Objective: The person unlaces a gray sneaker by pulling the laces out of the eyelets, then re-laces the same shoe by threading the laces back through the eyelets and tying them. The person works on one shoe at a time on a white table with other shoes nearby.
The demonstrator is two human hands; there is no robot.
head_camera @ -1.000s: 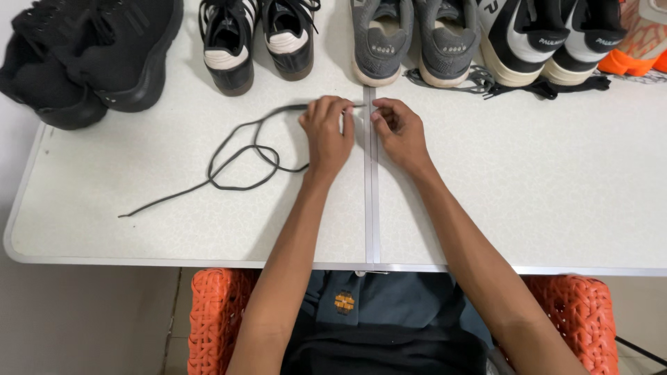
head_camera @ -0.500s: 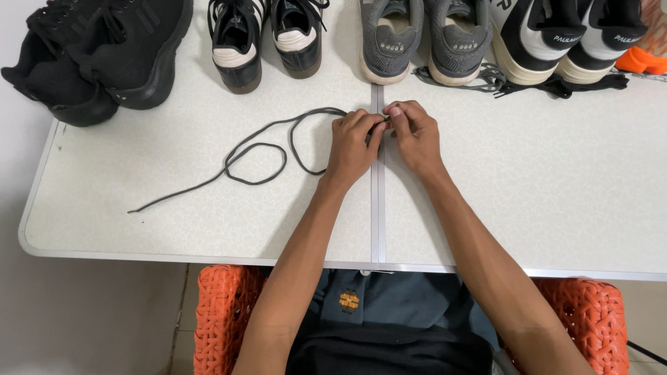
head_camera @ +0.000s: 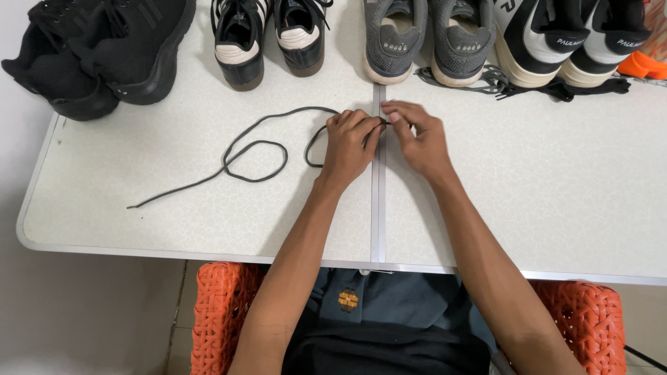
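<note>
A long dark grey shoelace lies in loops on the white folding table, its free end trailing toward the left front. My left hand and my right hand meet at the table's centre seam, both pinching the lace's near end between fingertips. The part of the lace inside my fingers is hidden.
Pairs of shoes line the far edge: black sneakers at left, black-and-white ones, grey ones, black-and-white high ones with a loose lace, and an orange shoe. An orange woven chair is under me.
My hands have closed together over the seam on the lace end. The lace's loops have shifted and a second small loop has formed beside my left hand.
</note>
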